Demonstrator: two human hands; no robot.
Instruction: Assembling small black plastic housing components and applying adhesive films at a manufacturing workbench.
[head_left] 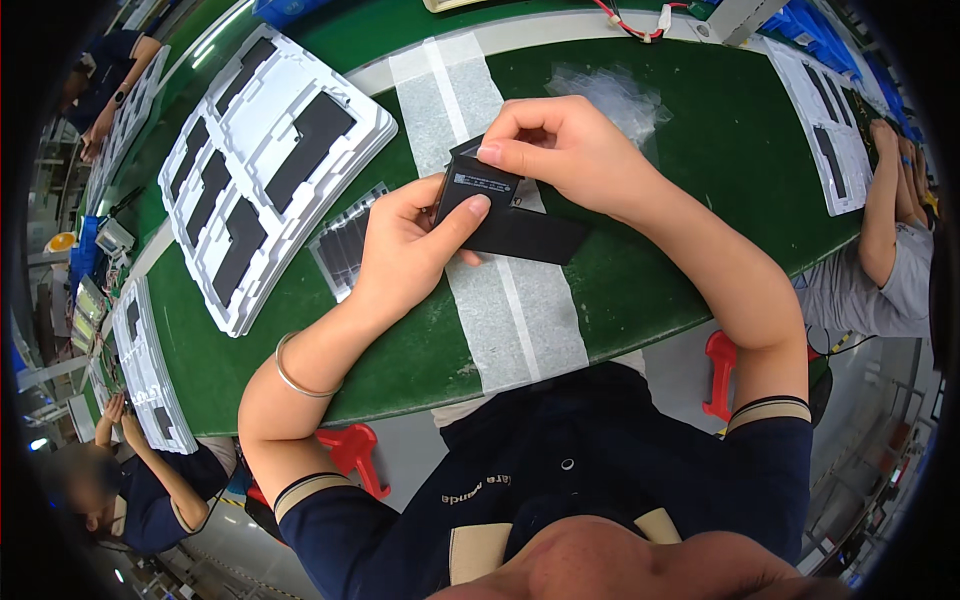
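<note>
Over the middle of the green table I hold a flat black L-shaped battery pack (530,236) with a small printed label. My left hand (402,245) is closed around its left side, thumb pressed on the face near the label. The fingers of my right hand (575,155) pinch at its upper edge, thumb and forefinger together. Whether they also grip a thin film there is too small to tell. Below the pack runs a white paper strip (525,345) laid across the table. A clear plastic sheet with dark strips (343,245) lies beside my left hand.
At the left, stacked white trays (372,132) hold several black packs. Loose clear films (612,100) lie beyond my right hand. More white trays stand at the far right (843,190) and near left (150,385). Other people work at both sides. A red-black cable (640,33) lies at the back.
</note>
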